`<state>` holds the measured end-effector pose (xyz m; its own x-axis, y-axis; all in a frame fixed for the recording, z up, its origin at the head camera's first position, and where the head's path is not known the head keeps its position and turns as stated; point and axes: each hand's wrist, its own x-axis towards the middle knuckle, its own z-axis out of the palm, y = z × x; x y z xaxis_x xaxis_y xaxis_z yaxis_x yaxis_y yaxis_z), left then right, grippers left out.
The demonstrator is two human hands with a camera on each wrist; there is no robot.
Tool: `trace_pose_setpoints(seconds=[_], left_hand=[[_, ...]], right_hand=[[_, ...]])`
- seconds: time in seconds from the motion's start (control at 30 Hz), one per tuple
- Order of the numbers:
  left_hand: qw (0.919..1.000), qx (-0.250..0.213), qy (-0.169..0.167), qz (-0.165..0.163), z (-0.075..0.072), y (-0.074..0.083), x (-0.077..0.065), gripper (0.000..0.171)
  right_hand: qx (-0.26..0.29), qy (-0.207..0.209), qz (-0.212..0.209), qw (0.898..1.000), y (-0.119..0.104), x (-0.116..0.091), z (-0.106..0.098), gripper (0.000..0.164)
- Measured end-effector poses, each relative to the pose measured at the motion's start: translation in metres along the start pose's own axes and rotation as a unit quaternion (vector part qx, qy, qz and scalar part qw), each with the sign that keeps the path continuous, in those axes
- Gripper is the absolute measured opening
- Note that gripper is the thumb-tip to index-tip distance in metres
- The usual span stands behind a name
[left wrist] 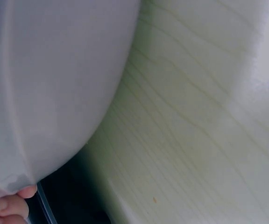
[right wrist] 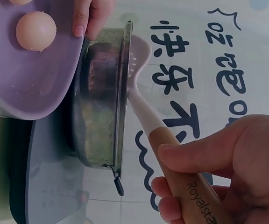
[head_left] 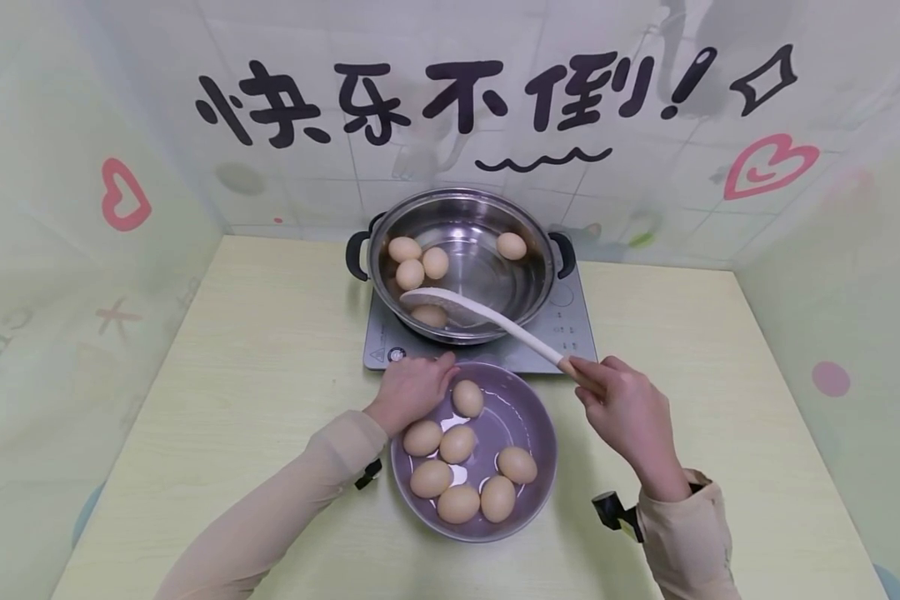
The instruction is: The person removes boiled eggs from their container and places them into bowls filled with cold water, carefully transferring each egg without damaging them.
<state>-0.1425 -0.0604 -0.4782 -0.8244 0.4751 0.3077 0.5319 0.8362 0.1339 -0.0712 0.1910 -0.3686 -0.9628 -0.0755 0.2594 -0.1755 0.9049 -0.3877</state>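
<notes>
Presumably for reach, my right hand [head_left: 633, 412] clamps the spoon [head_left: 510, 327] over the pot [head_left: 487, 271]; my left hand [head_left: 412, 387] pinches the bowl [head_left: 542, 433], likely steadying it.

We see a pale yellowish table [head_left: 285, 333] with a wood-look surface; in the left wrist view we make out its thin, wavy grain lines and a bright patch of glare. Directly on it, near the middle of the back edge, we find a flat grey cooktop [head_left: 570, 308] with markings on its top. Just in front of that we have a round purple bowl [head_left: 536, 417], its far rim overlapping the cooktop's near edge from above.
</notes>
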Motion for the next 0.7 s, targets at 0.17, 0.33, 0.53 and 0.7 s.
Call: trace_pose_setpoints(seconds=[0.17,0.33,0.53,0.7], left_hand=[[1.0,0.001,-0.004,0.0,0.001,0.0,0.0,0.021],[1.0,0.003,-0.002,0.001,0.001,0.0,0.0,0.021],[0.9999,0.006,0.012,0.007,0.002,-0.001,0.0,0.02],[0.9999,0.007,0.005,0.008,0.002,-0.001,0.0,0.021]], right_hand=[[0.003,-0.001,-0.005,1.0,0.002,0.002,0.002,0.03],[0.011,-0.02,0.002,1.0,0.002,0.005,0.003,0.03],[0.028,-0.062,0.018,0.998,-0.001,0.009,0.004,0.031],[0.04,-0.08,0.019,0.996,-0.002,0.011,0.005,0.031]])
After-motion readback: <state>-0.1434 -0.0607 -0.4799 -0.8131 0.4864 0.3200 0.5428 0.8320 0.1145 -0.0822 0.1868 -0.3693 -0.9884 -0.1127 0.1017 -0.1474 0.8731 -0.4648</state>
